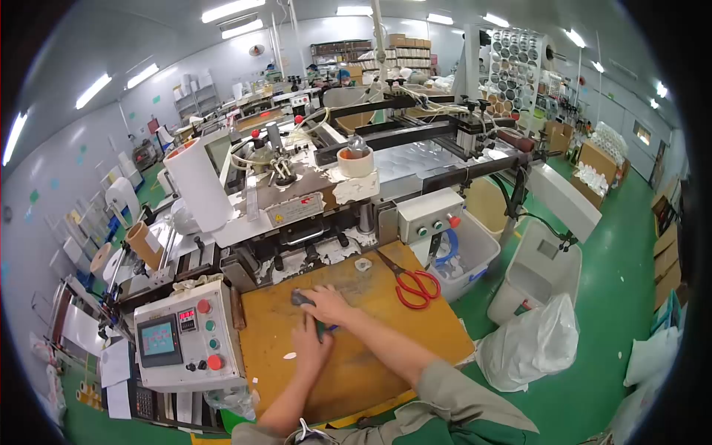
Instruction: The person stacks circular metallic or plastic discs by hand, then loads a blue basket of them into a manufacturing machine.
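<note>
My right hand (326, 305) reaches across the worn yellow-brown board, its fingers closed at a small dark grey piece (299, 298) that looks like a lump or folded cloth. Just below it, my left hand (310, 347) is closed, thumb side up. A thin green and blue object (328, 327) shows beside the left fingers; its kind and most of its length are hidden. Red-handled scissors (417, 288) lie to the right, blades toward the machine. A small whitish lump (363, 265) rests near the board's far edge, and a white scrap (290, 356) lies left of my left hand.
A control box with a screen (178, 337) borders the board (356, 386) on the left. Behind it stands a printing machine (297, 211) with a white roll (196, 185) and a button box (430, 222). Bins (545, 259) and a white bag (530, 345) stand right.
</note>
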